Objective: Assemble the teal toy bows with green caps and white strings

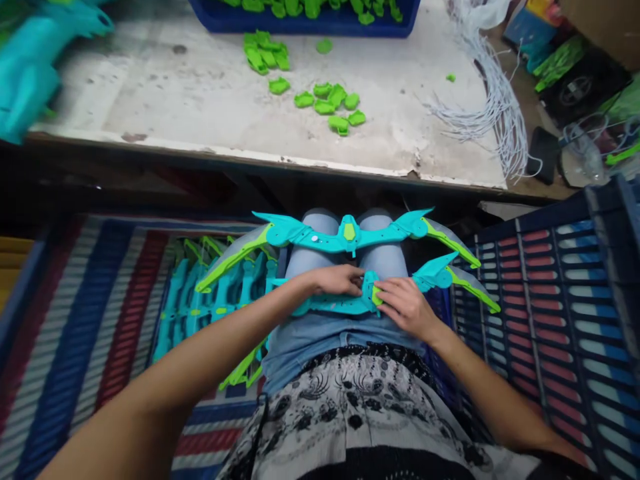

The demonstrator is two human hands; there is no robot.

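Note:
Two teal toy bows with green limbs lie across my lap. The far bow (320, 235) rests on my knees, with a green piece at its centre. The near bow (435, 275) lies closer to my body. My left hand (336, 280) presses on its middle from the left, fingers curled over the teal body. My right hand (406, 303) grips it from the right, thumb and fingers pinching a small green piece (375, 295) at the centre.
A worn white table (200, 100) ahead holds loose green pieces (330, 103), a blue tray (300, 23) of more, and white strings (493, 100). Several teal bows (210, 300) are stacked in a striped bag at my left. A dark blue crate (560, 300) stands at my right.

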